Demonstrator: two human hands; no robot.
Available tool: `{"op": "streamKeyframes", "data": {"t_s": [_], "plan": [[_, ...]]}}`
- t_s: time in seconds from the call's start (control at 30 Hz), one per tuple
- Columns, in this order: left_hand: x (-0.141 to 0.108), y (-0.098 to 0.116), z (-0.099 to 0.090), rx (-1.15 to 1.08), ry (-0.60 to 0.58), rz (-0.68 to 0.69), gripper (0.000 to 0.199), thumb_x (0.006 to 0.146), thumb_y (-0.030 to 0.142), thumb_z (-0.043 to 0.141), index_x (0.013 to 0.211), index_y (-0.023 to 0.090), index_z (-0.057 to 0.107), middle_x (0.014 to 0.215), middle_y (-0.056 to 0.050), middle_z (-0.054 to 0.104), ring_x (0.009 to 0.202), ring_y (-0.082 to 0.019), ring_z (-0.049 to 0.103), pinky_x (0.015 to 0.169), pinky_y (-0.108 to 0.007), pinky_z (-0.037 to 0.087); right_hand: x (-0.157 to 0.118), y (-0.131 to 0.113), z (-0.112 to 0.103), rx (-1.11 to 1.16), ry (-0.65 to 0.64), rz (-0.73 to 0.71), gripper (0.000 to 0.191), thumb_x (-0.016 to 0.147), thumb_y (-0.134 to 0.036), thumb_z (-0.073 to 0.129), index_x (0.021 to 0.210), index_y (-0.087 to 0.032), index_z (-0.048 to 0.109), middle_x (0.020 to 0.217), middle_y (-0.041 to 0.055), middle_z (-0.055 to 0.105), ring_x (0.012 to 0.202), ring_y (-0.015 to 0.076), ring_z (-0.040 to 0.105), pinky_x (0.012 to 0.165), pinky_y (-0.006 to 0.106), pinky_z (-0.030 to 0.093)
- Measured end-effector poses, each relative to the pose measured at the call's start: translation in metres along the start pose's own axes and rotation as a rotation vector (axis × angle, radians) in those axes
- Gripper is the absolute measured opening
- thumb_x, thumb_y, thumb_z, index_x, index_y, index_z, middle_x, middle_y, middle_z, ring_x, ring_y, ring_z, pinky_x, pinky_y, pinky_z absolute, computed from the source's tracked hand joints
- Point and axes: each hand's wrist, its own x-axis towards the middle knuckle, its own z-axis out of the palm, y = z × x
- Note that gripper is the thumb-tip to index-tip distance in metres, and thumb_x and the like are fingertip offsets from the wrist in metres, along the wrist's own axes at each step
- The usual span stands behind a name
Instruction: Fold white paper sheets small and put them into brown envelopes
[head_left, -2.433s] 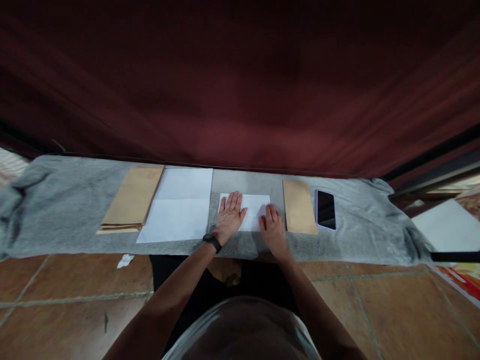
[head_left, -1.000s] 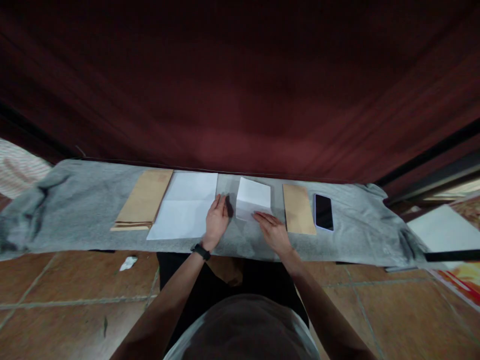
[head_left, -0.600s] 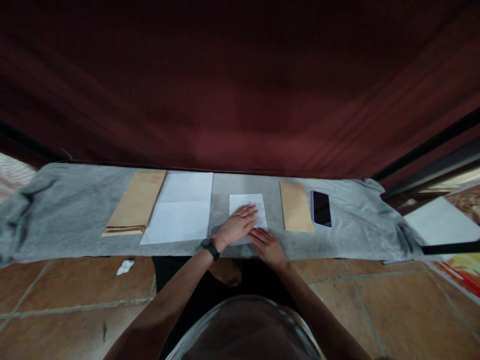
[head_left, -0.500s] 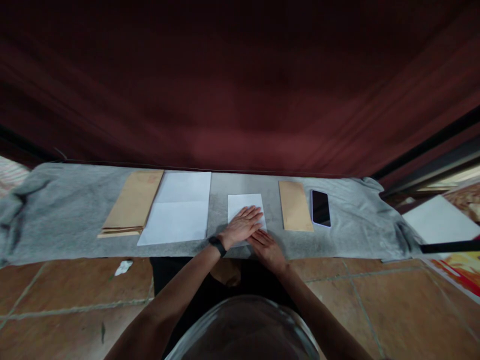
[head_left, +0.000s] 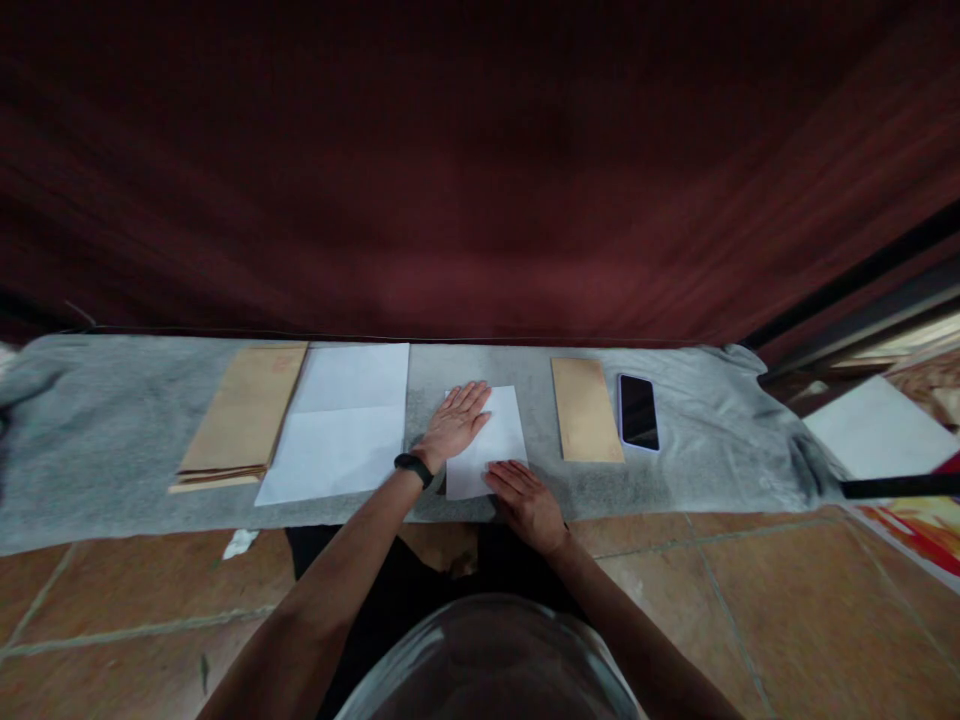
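Observation:
A small white folded paper point(head_left: 495, 435) lies on the grey cloth in front of me. My left hand point(head_left: 455, 420), with a black band at the wrist, rests flat on its upper left part, fingers stretched out. On the paper's lower right edge lies my right hand point(head_left: 527, 500), its fingers extended. Larger white sheets point(head_left: 341, 425) with a crease across them are to the left, beside a stack of brown envelopes point(head_left: 244, 410). To the right is a single brown envelope point(head_left: 588, 410).
A phone point(head_left: 639, 412) lies right of the single envelope on the grey cloth point(head_left: 720, 440). Dark red fabric point(head_left: 465, 200) rises behind the cloth's far edge. Below are floor tiles point(head_left: 135, 585) with a crumpled white scrap point(head_left: 240, 543). A black bar is at the right.
My hands have moved apart: the left slid up and leftward over the paper, while the right stays near the lower right edge. More of the paper shows. The view has shifted slightly.

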Motion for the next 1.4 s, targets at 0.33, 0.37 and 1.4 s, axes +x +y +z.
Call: {"op": "streamKeyframes", "data": {"t_s": [0.33, 0.37, 1.4], "plan": [[-0.060, 0.016, -0.012, -0.017, -0.033, -0.014, 0.055, 0.106, 0.041, 0.031, 0.153, 0.016, 0.042, 0.162, -0.013, 0.037, 0.153, -0.026, 0.029, 0.125, -0.051, 0.025, 0.000, 0.000, 0.005, -0.023, 0.033, 0.006, 0.046, 0.095, -0.009, 0.053, 0.138, -0.023, 0.060, 0.141, 0.0079, 0.063, 0.133, 0.0228, 0.057, 0.118, 0.046, 0.043], [-0.070, 0.019, -0.015, -0.039, -0.044, 0.014, 0.054, 0.106, 0.042, 0.032, 0.152, 0.017, 0.043, 0.162, -0.013, 0.038, 0.152, -0.025, 0.029, 0.125, -0.050, 0.026, 0.001, 0.000, 0.005, -0.026, 0.034, 0.008, 0.045, 0.095, -0.009, 0.054, 0.138, -0.023, 0.061, 0.141, 0.0080, 0.063, 0.132, 0.0229, 0.057, 0.118, 0.046, 0.043], [-0.139, 0.024, -0.018, -0.072, 0.026, 0.101, 0.057, 0.093, 0.016, 0.054, 0.149, 0.023, 0.046, 0.160, -0.008, 0.043, 0.149, -0.021, 0.036, 0.121, -0.042, 0.038, -0.019, 0.030, -0.017, 0.028, 0.020, 0.025, 0.051, 0.092, -0.007, 0.051, 0.137, -0.027, 0.063, 0.143, 0.0042, 0.062, 0.135, 0.0205, 0.055, 0.119, 0.047, 0.042]]}}
